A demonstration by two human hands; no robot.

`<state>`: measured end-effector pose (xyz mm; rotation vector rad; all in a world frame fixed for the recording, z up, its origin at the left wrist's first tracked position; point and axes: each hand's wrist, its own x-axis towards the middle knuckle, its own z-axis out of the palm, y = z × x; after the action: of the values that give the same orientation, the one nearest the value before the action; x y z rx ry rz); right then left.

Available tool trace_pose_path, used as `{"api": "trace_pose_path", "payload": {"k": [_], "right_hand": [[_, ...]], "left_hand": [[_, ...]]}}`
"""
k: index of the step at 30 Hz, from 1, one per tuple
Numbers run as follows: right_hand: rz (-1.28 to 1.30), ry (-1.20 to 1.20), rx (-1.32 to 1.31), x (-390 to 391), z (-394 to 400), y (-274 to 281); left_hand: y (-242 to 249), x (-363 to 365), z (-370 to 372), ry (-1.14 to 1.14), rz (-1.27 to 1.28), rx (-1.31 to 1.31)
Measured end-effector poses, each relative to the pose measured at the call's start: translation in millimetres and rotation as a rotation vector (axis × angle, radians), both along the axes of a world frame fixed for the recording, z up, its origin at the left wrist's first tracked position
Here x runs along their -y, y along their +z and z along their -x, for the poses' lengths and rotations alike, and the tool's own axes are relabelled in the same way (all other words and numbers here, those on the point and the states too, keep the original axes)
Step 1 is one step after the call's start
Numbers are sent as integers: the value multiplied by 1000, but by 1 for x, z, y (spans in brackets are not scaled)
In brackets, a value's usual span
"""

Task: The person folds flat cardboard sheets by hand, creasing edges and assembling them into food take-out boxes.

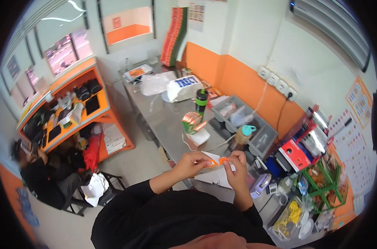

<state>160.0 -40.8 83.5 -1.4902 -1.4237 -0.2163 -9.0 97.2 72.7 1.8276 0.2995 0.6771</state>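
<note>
Both hands are held close together over the near side of the metal table (149, 106). My left hand (190, 165) pinches the left end of a small orange and white paper piece (215, 162). Its right part is between the fingers of my right hand (237, 166). Under and behind the hands lie white sheets (215, 177). Just beyond them are a white box (198, 137) and a green and orange striped packet (191, 121). A brown bottle with a turquoise lid (241, 137) stands near my right hand.
A black and green bottle (201, 101) and grey bins (261, 139) stand farther back. Right of me are a purple tape dispenser (260, 185), a green rack (321, 186) and a tray of yellow items (290, 218). A person (47, 178) sits at the left.
</note>
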Motion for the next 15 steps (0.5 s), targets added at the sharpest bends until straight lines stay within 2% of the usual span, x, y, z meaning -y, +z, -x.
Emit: {"api": "trace_pose_path", "payload": {"k": [1, 3, 5, 6, 8, 10, 12, 14, 15], "right_hand": [[-8, 45, 4, -4, 0, -1], [177, 80, -87, -10, 4, -6], [257, 296, -308, -21, 15, -3], [245, 335, -152, -25, 17, 0], [445, 453, -7, -24, 19, 8], [450, 535, 66, -29, 24, 4], [455, 580, 123, -27, 26, -3], [634, 612, -116, -28, 27, -13], [607, 626, -148, -29, 27, -20]], "left_hand": [[5, 1, 6, -13, -45, -36], [3, 7, 17, 60, -165, 24], [-2, 13, 30, 124, -306, 85], [-7, 15, 34, 158, -331, 96], [-16, 19, 40, 236, -371, 141], [-22, 24, 43, 163, 22, -33], [-25, 26, 46, 172, 61, -32], [-30, 29, 44, 166, 139, -31], [-37, 26, 43, 174, 140, -24]]}}
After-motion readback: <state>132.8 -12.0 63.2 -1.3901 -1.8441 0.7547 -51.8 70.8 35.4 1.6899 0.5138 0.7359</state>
